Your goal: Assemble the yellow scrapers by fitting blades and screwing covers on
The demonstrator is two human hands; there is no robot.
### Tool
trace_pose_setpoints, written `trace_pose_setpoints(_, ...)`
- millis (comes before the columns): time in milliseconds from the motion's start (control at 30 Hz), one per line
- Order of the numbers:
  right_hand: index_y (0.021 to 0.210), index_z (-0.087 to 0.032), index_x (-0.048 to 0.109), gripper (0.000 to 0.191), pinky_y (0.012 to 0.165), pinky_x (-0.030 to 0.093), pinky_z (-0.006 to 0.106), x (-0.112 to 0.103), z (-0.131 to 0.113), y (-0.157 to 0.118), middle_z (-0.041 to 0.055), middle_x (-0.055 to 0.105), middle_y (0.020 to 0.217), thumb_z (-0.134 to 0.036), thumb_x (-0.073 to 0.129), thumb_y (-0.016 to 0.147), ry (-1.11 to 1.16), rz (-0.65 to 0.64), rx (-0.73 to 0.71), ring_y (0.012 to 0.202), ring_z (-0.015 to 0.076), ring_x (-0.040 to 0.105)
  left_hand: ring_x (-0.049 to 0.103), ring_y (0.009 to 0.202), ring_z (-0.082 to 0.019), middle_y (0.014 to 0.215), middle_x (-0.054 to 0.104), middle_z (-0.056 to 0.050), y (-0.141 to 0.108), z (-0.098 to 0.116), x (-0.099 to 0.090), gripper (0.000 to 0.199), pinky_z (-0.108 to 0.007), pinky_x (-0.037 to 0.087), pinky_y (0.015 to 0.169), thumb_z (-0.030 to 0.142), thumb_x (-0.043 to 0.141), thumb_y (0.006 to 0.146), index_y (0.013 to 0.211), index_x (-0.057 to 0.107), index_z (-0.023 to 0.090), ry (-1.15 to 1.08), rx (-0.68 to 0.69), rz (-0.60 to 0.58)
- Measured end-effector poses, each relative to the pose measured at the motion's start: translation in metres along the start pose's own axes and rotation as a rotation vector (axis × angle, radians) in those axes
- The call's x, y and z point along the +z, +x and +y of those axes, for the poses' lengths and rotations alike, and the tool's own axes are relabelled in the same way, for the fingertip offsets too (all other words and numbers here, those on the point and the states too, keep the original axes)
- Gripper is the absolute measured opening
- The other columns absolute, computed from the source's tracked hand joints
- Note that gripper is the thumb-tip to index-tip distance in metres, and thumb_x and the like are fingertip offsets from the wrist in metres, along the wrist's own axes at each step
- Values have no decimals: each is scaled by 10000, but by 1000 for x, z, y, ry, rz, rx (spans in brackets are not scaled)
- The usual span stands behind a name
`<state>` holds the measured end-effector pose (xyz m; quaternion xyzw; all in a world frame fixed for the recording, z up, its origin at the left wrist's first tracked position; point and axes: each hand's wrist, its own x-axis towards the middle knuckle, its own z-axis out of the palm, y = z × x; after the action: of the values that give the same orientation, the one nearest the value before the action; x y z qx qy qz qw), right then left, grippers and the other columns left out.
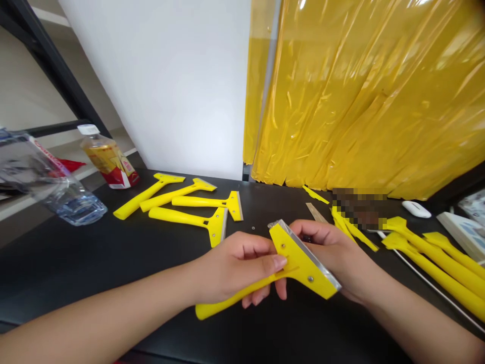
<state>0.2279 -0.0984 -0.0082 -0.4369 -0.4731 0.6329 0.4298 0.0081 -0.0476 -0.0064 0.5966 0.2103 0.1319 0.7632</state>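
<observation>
A yellow scraper [303, 268] with a metal blade edge is held above the black table. My left hand [242, 268] is wrapped round its handle near the head, the thumb on the yellow plastic. Behind the scraper head is my right hand [326, 242], its fingers bent and partly hidden by the head; what they hold, if anything, is too hidden to name. Beyond my left hand lie several yellow scrapers, one [215, 222] with its blade close to the hand. A small nut [253, 228] sits on the black table [159, 323].
A juice bottle [109, 159] and a clear plastic bottle [71, 197] stand or lean at the left. Several yellow handles [435, 253], a white cable [420, 275], yellow strips [352, 230] and a white case [416, 209] lie right. Yellow sheeting [364, 101] hangs behind.
</observation>
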Motion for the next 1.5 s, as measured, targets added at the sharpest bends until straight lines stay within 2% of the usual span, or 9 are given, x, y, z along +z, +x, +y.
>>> trace_pose_setpoints(167, 972, -183, 769, 232, 679, 471, 238, -1, -5, -3, 43, 755, 876, -403, 785, 899, 129, 28, 55, 744, 139, 657, 543, 518, -68, 837, 717, -68, 2, 1, -4, 321, -161, 461, 445, 461, 629, 994, 945, 669, 147, 34, 55, 54)
trace_pose_setpoints(400, 1192, -189, 767, 321, 786, 501, 301, -2, -7, -6, 80, 768, 956, -410, 642, 996, 167, -95, 9, 854, 192, 679, 549, 530, -72, 849, 709, -64, 2, 1, -10, 321, -175, 462, 453, 451, 624, 997, 896, 653, 148, 79, 52, 53)
trace_pose_setpoints(533, 1166, -207, 783, 270, 799, 507, 283, -1, -5, -8, 68, 781, 981, -355, 726, 947, 179, -79, 36, 883, 186, 702, 557, 538, -70, 862, 705, -64, 1, 1, -8, 331, -172, 463, 454, 467, 628, 993, 905, 654, 148, 124, 25, 49)
trace_pose_setpoints(700, 1125, -211, 798, 240, 804, 516, 274, -1, -7, -5, 56, 770, 933, -356, 736, 945, 203, -52, 28, 833, 163, 688, 581, 511, -79, 812, 609, 20, 3, -3, -3, 279, -173, 468, 422, 473, 659, 977, 1072, 589, 220, 81, 157, 163)
trace_pose_setpoints(933, 1047, -188, 780, 262, 590, 402, 211, -5, -3, -2, 19, 635, 808, -423, 718, 950, 174, -20, 23, 680, 102, 510, 631, 528, -62, 1065, 634, -8, 5, -5, 3, 259, -156, 452, 398, 435, 642, 998, 1184, 570, 269, 106, 247, 263)
trace_pose_setpoints(1100, 1009, -184, 762, 270, 612, 388, 236, -6, -1, 0, 29, 580, 850, -435, 671, 975, 162, -28, 21, 736, 122, 462, 666, 557, -89, 1052, 648, -20, 7, -4, 0, 253, -164, 467, 399, 429, 650, 994, 1161, 602, 246, 46, 253, 262)
trace_pose_setpoints(1233, 1035, -231, 767, 222, 713, 424, 276, -12, -3, 5, 39, 592, 987, -413, 653, 982, 89, 126, -136, 841, 153, 488, 658, 538, -119, 805, 652, 7, 8, 2, -9, 240, -182, 490, 418, 420, 667, 983, 1085, 602, 212, -22, 273, 357)
trace_pose_setpoints(1367, 1109, -304, 775, 259, 845, 424, 343, -26, -9, 7, 30, 621, 986, -481, 627, 991, -412, 452, -383, 909, 195, 531, 654, 549, -151, 650, 662, 5, 11, 5, -19, 243, -209, 511, 463, 443, 658, 986, 1023, 583, 215, -62, 276, 441)
trace_pose_setpoints(1500, 1047, -281, 743, 280, 822, 446, 366, -36, -13, 7, 37, 693, 962, -522, 610, 991, -727, 616, -428, 917, 231, 607, 668, 594, -162, 664, 685, -13, 12, 3, -23, 261, -231, 539, 513, 461, 658, 982, 964, 574, 214, -81, 248, 495)
